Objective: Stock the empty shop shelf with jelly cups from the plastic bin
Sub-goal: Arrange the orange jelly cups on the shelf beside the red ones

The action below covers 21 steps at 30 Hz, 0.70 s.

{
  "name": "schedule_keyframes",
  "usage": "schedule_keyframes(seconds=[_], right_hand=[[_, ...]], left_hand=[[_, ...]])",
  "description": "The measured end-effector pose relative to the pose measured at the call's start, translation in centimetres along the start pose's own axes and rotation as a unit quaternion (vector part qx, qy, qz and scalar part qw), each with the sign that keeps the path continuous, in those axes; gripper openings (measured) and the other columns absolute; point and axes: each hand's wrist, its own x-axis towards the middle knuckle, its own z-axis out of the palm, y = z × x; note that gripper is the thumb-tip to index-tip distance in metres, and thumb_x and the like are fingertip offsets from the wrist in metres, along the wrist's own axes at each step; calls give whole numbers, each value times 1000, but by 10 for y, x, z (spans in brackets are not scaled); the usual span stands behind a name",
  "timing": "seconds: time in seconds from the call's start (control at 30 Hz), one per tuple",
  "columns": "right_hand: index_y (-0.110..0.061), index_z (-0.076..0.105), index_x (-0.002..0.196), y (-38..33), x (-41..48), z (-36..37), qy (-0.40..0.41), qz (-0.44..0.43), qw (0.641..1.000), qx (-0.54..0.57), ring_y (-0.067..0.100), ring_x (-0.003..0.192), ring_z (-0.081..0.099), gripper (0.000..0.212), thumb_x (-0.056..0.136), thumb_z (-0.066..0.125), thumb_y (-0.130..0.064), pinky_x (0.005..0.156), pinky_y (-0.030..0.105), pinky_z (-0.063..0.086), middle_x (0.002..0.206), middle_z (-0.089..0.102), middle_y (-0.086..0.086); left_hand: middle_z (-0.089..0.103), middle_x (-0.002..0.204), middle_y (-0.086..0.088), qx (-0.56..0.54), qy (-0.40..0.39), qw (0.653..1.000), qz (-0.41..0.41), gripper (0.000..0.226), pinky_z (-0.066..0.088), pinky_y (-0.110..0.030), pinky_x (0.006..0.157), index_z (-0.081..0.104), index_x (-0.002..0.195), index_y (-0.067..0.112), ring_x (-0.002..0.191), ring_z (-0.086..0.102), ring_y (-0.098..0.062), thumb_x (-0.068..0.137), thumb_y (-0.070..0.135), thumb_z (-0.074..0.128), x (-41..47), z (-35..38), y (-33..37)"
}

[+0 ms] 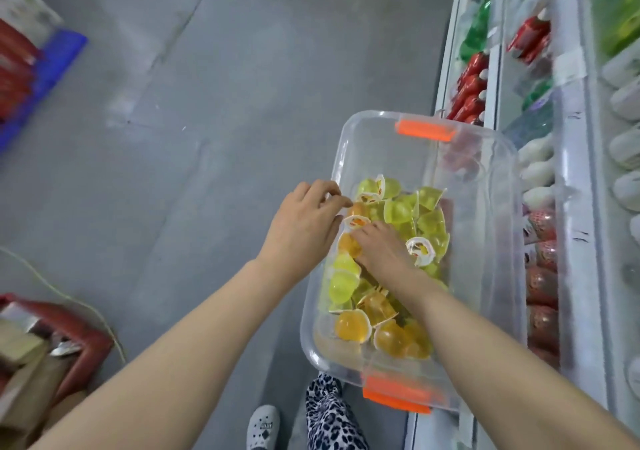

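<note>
Looking down on a clear plastic bin (341, 158) with orange clip handles (425, 130) at its 12 and 6 o'clock ends. Placed at 4 o'clock in the frame, hard against white shop shelving (585, 158) along the 3 o'clock edge.

In the near half of the bin, a loose heap of jelly cups (398, 210): yellow-green toward 12 o'clock, orange toward 6 o'clock, a few showing white printed foil lids.

Left hand (304, 221) at the bin's 9 o'clock rim, knuckles up, fingers curled. Fingertips (341, 203) drawn close to the thumb just above a lidded cup (355, 222); impossible to tell whether pinching it or only touching.

Right hand (381, 250) inside the bin, palm down on the heap, fingers stretched flat toward 10 o'clock, clamped on nothing. Tips beside an orange cup (348, 245) just below the left hand. Another lidded cup, a tilted one (420, 250), touching the right hand's 3 o'clock side. Bare forearms entering from 7 and 5 o'clock.

On the shelving, blurred: red and green pouches (474, 68) at 1 o'clock, white rounded packs (536, 169) at 3 o'clock, red patterned packs (542, 286) at 4 o'clock.

Grey concrete floor (207, 103) across the left. Blue crate (52, 65) at 10 o'clock. Red plastic object (83, 335) and cardboard (24, 356) at 8 o'clock. White clog (263, 425) and leopard-print trouser leg (329, 415) at 6 o'clock.
</note>
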Motion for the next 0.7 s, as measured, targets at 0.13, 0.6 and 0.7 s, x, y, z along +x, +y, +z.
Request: schedule_keyframes(seconds=[0.13,0.6,0.7], right_hand=[[-20,51,136,8,-12,-15,-2,7,1000,15,28,116,48,43,94,59,-26,100,36,36,129,59,4],[-41,25,150,61,-75,-51,10,144,987,67,28,115,50,78,90,56,-4,89,37,48,129,41,6],[-32,26,150,62,-72,-46,15,132,990,56,27,130,44,72,89,65,-37,97,39,44,140,45,4]], left_hand=[[59,106,-7,9,-12,1000,-2,32,51,-42,74,70,106,17,84,55,-29,89,24,44,0,-1,-2],[63,100,-6,119,-75,988,70,43,50,-39,78,71,98,15,102,57,-35,59,-4,77,39,15,29],[58,110,-8,119,-143,982,44,44,49,-37,75,65,110,14,105,53,-31,70,-2,72,49,32,46]])
